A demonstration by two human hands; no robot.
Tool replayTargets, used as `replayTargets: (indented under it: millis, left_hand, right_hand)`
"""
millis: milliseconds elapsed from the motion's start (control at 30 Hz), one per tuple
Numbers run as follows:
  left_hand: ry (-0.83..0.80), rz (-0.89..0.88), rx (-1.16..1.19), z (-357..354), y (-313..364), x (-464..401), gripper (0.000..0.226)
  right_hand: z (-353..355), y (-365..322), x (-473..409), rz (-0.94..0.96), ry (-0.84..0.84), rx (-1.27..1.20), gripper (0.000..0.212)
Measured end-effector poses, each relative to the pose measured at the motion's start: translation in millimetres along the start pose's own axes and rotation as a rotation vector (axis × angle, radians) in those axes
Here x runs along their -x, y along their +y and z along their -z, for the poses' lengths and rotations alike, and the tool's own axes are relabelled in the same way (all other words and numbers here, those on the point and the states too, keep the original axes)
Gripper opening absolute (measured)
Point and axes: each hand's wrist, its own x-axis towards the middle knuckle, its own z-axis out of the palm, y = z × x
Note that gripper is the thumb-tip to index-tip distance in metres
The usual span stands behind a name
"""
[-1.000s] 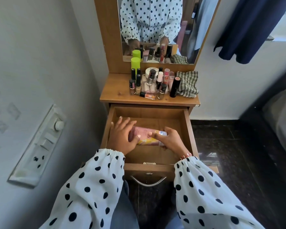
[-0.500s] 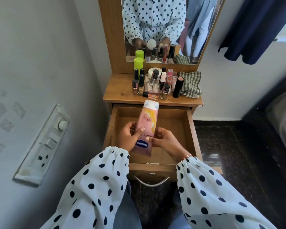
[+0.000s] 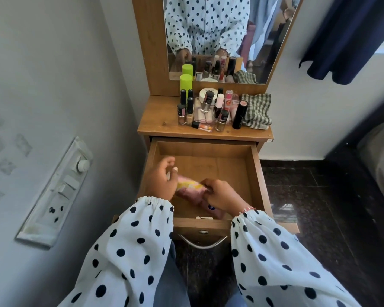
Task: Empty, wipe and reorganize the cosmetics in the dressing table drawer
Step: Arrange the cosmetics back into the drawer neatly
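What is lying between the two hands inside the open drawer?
In the head view, a pink and yellow tube lies between the left hand and right hand.

The drawer point(image 3: 256, 171) of the dressing table is pulled fully out, a plain wooden box with a curved metal handle point(image 3: 202, 242) on its front. Inside it, toward the front left, lies a soft pink and yellow tube point(image 3: 190, 188), on its side and slanting from back left to front right; a blue mark shows near its front end, and its cap is probably at the left end, though motion blur hides it. Behind the drawer, on the counter point(image 3: 160, 120), the other cosmetics point(image 3: 208, 109) stand clustered together: nail polish bottles, a white jar, a tall black stick and a lime-green capped bottle point(image 3: 186, 83). A folded checked cloth point(image 3: 256, 110) lies just right of that cluster.
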Motion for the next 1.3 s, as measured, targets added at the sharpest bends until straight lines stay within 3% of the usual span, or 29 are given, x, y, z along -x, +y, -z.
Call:
replayTargets:
  millis: [167,433,667,1300]
  left_hand:
    - [-0.541,0.024,-0.208,6.7,-17.2,-1.0,0.022]
    - [-0.692,0.066,-0.462,7.3,-14.3,-5.1,0.024]
    - [-0.738,0.115,-0.532,6.2,-12.5,-6.1,0.031]
    - [-0.522,0.105,-0.266,3.0,-11.5,2.3,0.025]
  right_hand:
    - [-5.1,-8.0,-3.7,0.034,-0.178,0.038,0.033]
    - [-7.6,-5.9,-8.9,0.042,-0.062,0.158,0.02]
    - [-10.3,-0.4,-9.3,0.087,-0.078,0.157,0.019]
    - [-10.1,0.2,-4.3,0.085,0.022,0.043,0.028]
